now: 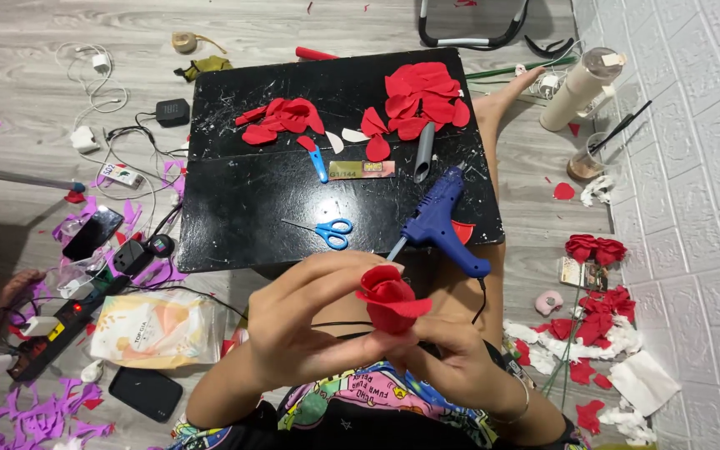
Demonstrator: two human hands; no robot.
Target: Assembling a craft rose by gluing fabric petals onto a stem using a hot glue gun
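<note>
A red foam rose bud [390, 298] sits between both hands, just in front of the low black table [235, 208]. My left hand [306, 317] wraps its side with the fingers curled on the petals. My right hand [452, 354] grips it from below. Beyond the bud a blue glue gun [439, 225] lies on the table's near right edge. Blue-handled scissors [331, 232] lie to its left. Two heaps of red petals [422, 100] [281, 119] lie at the back of the table, with a grey tube [424, 152] and a blue cutter [317, 162] between.
A power strip [56, 325], phones [92, 233], cables and purple scraps litter the floor at left, beside a plastic bag [156, 329]. Finished red flowers [595, 248] and white scraps lie at right by the white wall. A tall beige cylinder [577, 90] leans at the far right.
</note>
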